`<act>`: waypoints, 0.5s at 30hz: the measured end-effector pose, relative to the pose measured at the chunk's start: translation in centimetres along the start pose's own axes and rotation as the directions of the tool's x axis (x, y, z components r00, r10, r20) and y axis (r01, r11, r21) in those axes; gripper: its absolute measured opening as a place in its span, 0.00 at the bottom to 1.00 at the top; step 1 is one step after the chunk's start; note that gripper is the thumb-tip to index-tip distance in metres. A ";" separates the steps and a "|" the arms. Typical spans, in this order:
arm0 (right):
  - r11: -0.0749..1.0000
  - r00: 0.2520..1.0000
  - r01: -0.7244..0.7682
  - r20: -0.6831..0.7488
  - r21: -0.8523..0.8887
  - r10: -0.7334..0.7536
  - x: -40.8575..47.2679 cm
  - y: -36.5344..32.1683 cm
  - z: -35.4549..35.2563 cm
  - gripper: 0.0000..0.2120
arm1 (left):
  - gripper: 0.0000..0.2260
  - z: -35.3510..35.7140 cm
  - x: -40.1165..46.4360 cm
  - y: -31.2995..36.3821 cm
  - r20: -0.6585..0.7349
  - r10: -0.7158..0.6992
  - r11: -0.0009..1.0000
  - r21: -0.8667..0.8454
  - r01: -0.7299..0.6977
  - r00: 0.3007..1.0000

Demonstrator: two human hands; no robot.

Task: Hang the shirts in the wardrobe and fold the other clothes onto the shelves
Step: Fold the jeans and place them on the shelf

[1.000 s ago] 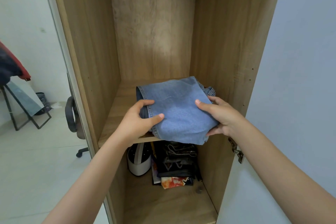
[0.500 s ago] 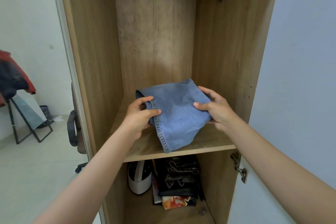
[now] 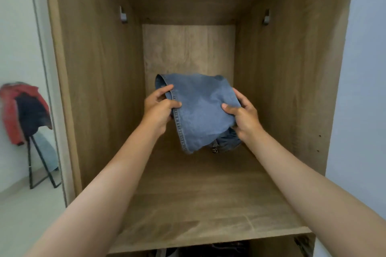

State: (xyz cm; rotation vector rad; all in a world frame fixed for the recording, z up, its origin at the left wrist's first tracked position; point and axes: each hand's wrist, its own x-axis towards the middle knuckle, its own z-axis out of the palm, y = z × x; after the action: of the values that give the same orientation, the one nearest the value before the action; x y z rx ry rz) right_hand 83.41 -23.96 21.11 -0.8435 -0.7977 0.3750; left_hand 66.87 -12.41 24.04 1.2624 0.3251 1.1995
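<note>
Jeans (image 3: 200, 110), folded, now deeper over the shelf (image 3: 208, 204) than before; left hand (image 3: 159, 109) and right hand (image 3: 243, 116) still grip both sides.

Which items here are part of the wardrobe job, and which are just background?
Job:
- jeans, gripped by left hand and right hand
- shelf
- wardrobe

Background:
- red garment on a black stand
- rail brackets
</note>
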 end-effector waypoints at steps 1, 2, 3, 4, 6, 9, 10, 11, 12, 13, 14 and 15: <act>1.000 1.000 -0.006 0.003 0.003 0.006 1.2 0.6 0.1 0.25 | 0.25 0.0 1.1 -0.5 -0.017 0.003 1.000 -0.002 -0.003 1.000; 1.000 1.000 -0.014 0.003 0.004 0.014 2.3 1.2 0.2 0.24 | 0.25 0.0 2.1 -0.9 -0.031 0.007 1.000 0.002 -0.007 0.999; 1.000 1.000 -0.021 0.004 0.007 0.021 3.5 1.8 0.4 0.24 | 0.25 0.0 3.1 -1.4 -0.043 0.013 1.000 0.007 -0.013 0.999; 1.000 1.000 -0.025 0.005 0.010 0.025 4.6 2.5 0.5 0.24 | 0.25 -0.1 4.0 -1.8 -0.052 0.026 1.000 0.011 -0.025 0.998; 1.000 1.000 -0.022 0.009 0.008 0.022 6.6 3.9 0.7 0.25 | 0.25 -0.3 5.7 -2.7 -0.059 0.065 0.998 0.016 -0.064 0.996; 0.999 0.999 -0.045 0.013 -0.026 0.046 8.8 5.9 0.5 0.24 | 0.24 -1.1 7.7 -4.5 -0.048 0.120 0.992 0.056 -0.117 0.992; 0.996 0.997 -0.070 0.011 -0.049 0.070 9.0 6.7 0.3 0.24 | 0.24 -1.5 8.1 -5.3 -0.041 0.126 0.990 0.071 -0.123 0.991; 0.992 0.995 -0.100 0.000 -0.070 0.100 9.1 7.5 -0.1 0.24 | 0.25 -1.9 8.3 -6.1 -0.033 0.118 0.989 0.089 -0.115 0.992; 0.986 0.991 -0.136 -0.019 -0.094 0.134 9.0 8.5 -0.6 0.25 | 0.25 -2.3 8.3 -7.1 -0.028 0.095 0.989 0.116 -0.091 0.995; 0.978 0.985 -0.173 -0.040 -0.120 0.170 8.6 9.5 -1.2 0.26 | 0.25 -2.6 8.2 -8.1 -0.027 0.057 0.987 0.152 -0.053 0.998; 0.965 0.976 -0.214 -0.064 -0.151 0.207 8.2 10.4 -1.8 0.26 | 0.25 -2.9 7.8 -9.1 -0.026 0.009 0.982 0.191 -0.003 1.000; 0.947 0.967 -0.254 -0.079 -0.197 0.243 7.6 11.3 -2.4 0.25 | 0.25 -3.2 7.3 -10.2 -0.027 -0.046 0.972 0.230 0.051 0.999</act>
State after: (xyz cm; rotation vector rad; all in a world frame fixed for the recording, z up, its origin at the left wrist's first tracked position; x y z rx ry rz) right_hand 90.31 -13.69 14.90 -1.1498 -0.6885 0.4965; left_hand 72.58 -3.02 17.21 1.4337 0.5200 1.1579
